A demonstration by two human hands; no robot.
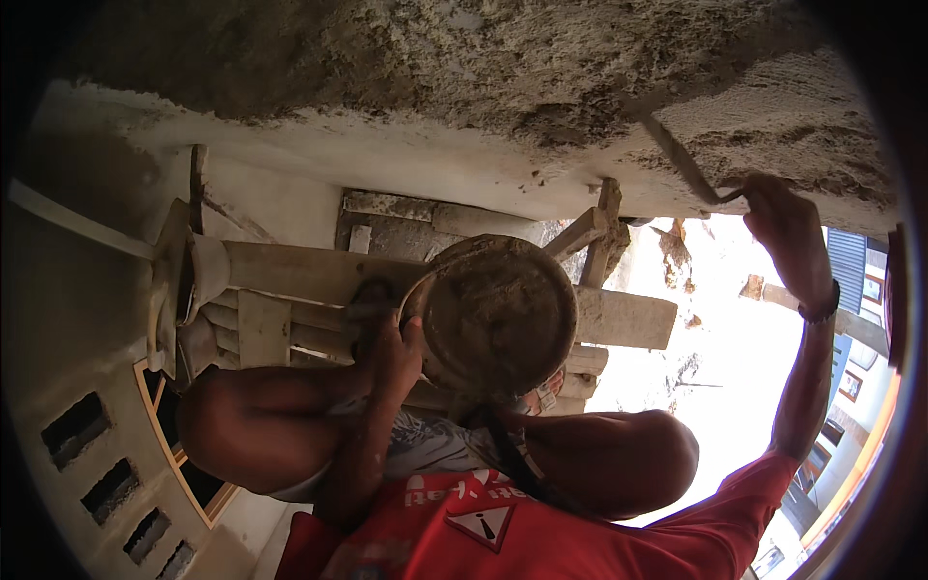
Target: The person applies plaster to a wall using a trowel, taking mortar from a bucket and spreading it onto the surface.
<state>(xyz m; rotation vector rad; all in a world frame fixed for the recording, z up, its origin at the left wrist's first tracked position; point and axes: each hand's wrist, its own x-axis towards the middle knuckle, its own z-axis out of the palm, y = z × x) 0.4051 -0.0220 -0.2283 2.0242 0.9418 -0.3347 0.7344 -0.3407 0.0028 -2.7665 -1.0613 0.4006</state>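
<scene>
My left hand [394,358] is closed on the left rim of a round basin [570,333], held in front of my knees. Grey-brown mortar [498,309] lies inside it. Raised at the upper right, my right hand [781,227] grips the handle of a trowel [688,166]. The trowel's blade end reaches up to the rough mortar-covered wall [454,68] and seems to touch it. That mortar coat is dark and uneven, with a paler, smoother band [387,155] along its lower edge.
Wooden planks [319,275] form a platform beneath me, with a crossed timber support [601,232] beside the basin. At the left stand a wall with rectangular openings [111,488] and a wooden frame [184,464]. Bright ground [715,338] lies below at the right.
</scene>
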